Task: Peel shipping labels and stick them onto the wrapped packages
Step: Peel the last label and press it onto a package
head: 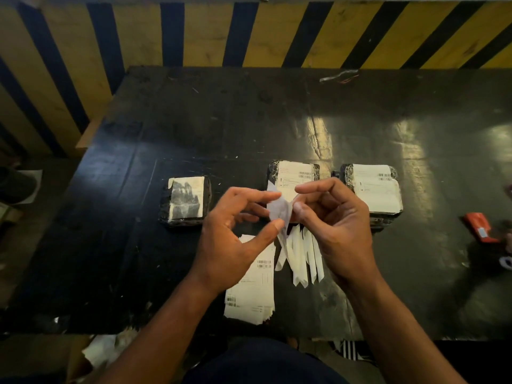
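Both hands hold one white shipping label (279, 209) above the black table (138, 245). My left hand (235, 234) pinches its lower edge between thumb and fingers. My right hand (332, 217) pinches its right side. Three black-wrapped packages stand in a row behind. The left package (187, 202) shows a dark printed panel on top. A white label covers the top of the middle package (293, 176), and another covers the right package (372, 189). A stack of labels (253, 292) lies under my left wrist. Several peeled backing strips (302, 259) lie beside it.
A red object (480, 227) lies near the table's right edge. A scrap of clear wrap (338, 76) sits at the far edge. A yellow-and-dark striped wall (249, 31) rises behind the table. Paper scraps (102, 350) lie on the floor in front.
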`<act>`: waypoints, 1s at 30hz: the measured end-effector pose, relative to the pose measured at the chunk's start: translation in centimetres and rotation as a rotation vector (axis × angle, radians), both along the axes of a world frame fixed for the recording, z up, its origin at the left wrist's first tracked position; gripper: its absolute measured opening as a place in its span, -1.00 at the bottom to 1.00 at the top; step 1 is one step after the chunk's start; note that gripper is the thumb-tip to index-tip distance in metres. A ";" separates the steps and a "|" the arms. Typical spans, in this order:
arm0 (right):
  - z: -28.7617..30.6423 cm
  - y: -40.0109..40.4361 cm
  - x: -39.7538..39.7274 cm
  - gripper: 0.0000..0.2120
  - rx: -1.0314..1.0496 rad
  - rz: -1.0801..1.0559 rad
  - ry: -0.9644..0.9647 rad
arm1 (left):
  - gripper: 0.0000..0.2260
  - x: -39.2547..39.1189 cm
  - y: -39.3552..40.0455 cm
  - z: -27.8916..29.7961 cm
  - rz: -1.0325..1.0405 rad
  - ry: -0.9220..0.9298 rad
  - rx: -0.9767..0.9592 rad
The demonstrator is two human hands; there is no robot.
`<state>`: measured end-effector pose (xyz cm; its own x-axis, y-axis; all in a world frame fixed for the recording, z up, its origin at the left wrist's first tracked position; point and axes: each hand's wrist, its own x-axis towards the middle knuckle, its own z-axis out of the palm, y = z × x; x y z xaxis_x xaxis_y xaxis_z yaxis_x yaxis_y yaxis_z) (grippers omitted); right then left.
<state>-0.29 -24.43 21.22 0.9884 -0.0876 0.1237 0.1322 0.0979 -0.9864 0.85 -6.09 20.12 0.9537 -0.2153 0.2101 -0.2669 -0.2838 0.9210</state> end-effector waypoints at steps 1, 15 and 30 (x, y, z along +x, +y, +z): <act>0.0 0.0 0.0 -0.82 0.003 0.008 0.001 | -0.67 0.0 -0.4 0.1 -0.017 0.010 -0.005; -0.5 -0.8 0.8 -0.81 0.033 0.062 0.119 | -0.77 0.5 -1.3 0.0 -0.003 0.217 -0.194; -0.3 -0.9 1.1 -0.79 0.009 0.119 0.150 | -0.77 0.9 -1.0 -0.3 0.018 0.218 -0.210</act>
